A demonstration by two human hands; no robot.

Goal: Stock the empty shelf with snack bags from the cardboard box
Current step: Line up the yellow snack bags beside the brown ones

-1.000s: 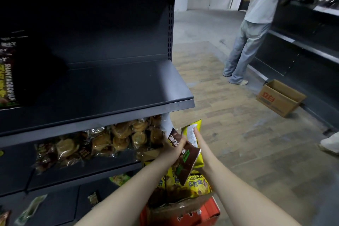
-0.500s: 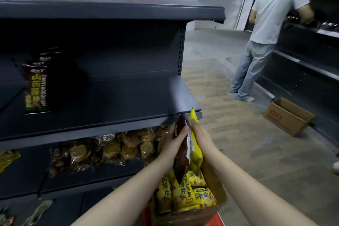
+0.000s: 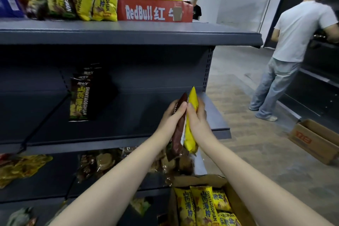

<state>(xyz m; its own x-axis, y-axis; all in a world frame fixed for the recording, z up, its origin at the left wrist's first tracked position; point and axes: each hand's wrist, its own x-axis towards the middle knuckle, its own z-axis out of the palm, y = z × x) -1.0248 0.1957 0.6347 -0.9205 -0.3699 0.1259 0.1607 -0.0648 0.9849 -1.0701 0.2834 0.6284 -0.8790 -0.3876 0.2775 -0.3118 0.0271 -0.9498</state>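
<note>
Brown bag and yellow bag held upright before the right end of the shelf.
Left hand curls its fingers round the brown bag, right hand round the yellow, thumbs side by side; both forearms rise above the cardboard box. Open shelf board runs left to the standing bags.

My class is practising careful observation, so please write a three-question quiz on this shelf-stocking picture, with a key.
1. True or false: the left hand grips the brown snack bag.
2. Which colour are the snack bags lying in the cardboard box? A yellow, B blue, C white.
3. Fill in: the red carton on the top shelf reads ____.
Key: 1 true; 2 A; 3 RedBull.
</note>
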